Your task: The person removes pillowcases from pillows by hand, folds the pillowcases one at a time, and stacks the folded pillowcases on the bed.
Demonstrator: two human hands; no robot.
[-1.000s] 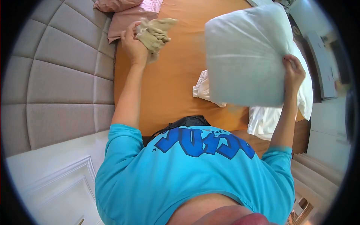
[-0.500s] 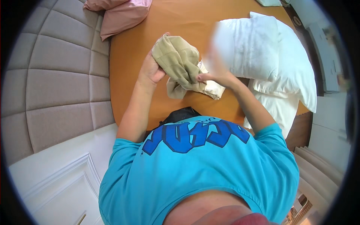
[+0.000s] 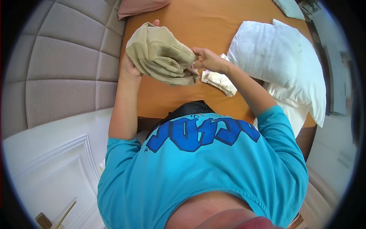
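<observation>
A crumpled khaki cloth (image 3: 160, 55) is held up over the bed, bunched and folded, its exact kind hidden by the folds. My left hand (image 3: 131, 68) grips it from beneath on the left side, with a fingertip showing past its top edge. At the right edge of the fabric, my right hand (image 3: 209, 61) pinches a fold between thumb and fingers. Just below that hand, a folded cream-white cloth (image 3: 221, 83) rests on the bed.
An orange sheet (image 3: 198, 23) covers the bed. White pillows (image 3: 263, 53) are heaped on the right, and a pink pillow (image 3: 141, 7) lies at the far left. A grey padded headboard (image 3: 66, 61) rises on the left, above a white panelled surface (image 3: 49, 168).
Both hands have carried the khaki cloth left, and it is spread wider. It has come away from the cream-white cloth, which now shows more fully. The view has shifted slightly.
</observation>
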